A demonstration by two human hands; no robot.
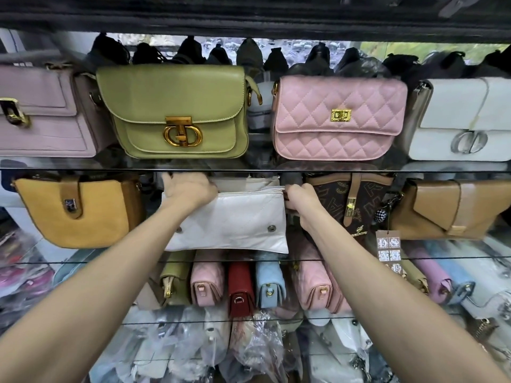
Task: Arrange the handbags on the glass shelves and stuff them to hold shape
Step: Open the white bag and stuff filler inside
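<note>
A flat white quilted handbag (pixel 232 225) with two metal snaps stands on the middle glass shelf (pixel 456 257), between a mustard bag (pixel 74 214) and a brown patterned bag (pixel 351 205). My left hand (pixel 188 189) grips the white bag's top left corner, fingers curled over its rim. My right hand (pixel 301 197) pinches the top right corner at the end of the zipper. The bag's mouth is partly hidden under the upper shelf edge.
The upper shelf (pixel 260 164) carries lilac, green (pixel 177 111), pink quilted (pixel 337 117) and white bags. A tan bag (pixel 448 208) sits at middle right. Below, several small bags (pixel 240 286) stand end-on, with plastic-wrapped stock underneath. A paper tag (pixel 387 246) hangs from the brown bag.
</note>
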